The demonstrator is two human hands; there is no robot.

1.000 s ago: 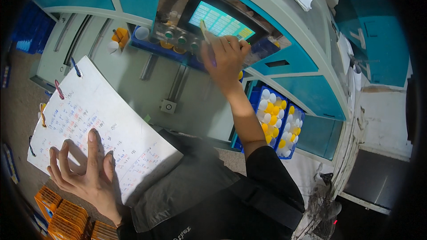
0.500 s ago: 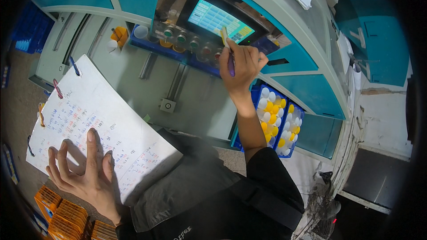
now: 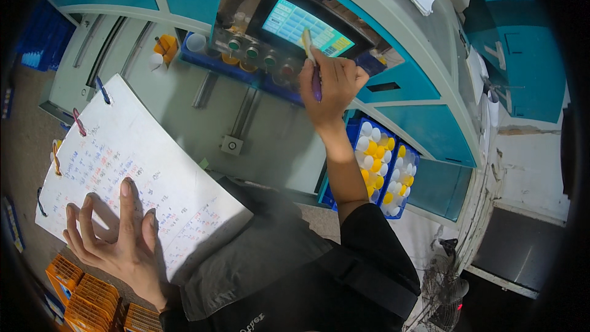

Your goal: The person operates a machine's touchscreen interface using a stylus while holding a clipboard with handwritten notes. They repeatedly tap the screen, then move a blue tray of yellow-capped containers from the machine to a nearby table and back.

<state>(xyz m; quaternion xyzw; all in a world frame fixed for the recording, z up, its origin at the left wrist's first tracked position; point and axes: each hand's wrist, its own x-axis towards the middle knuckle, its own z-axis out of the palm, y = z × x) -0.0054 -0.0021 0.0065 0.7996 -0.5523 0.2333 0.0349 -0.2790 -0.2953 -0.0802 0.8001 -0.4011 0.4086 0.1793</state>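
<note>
My right hand (image 3: 335, 86) is closed on a slim tool with a purple handle (image 3: 316, 85) and a pale, flat end. That end lies over the lit touchscreen (image 3: 301, 21) of a machine panel; whether it touches the glass I cannot tell. On the left, my left hand (image 3: 117, 243) lies with fingers apart on a ring-bound notebook (image 3: 178, 190). Its index fingertip rests on the page among handwritten lines in blue and red. Coloured rings (image 3: 78, 124) run along the notebook's far-left edge.
Below the screen sits a row of round buttons (image 3: 252, 53). Blue bins (image 3: 393, 206) of white and yellow cups stand right of my forearm. Orange crates (image 3: 92, 301) are at lower left. Rails and a small block (image 3: 232, 144) lie on the machine bed. A fan (image 3: 445, 298) stands lower right.
My right hand has shifted slightly left, and the tool's pale end now lies a little farther up and left over the screen. My left hand keeps its place on the notebook.
</note>
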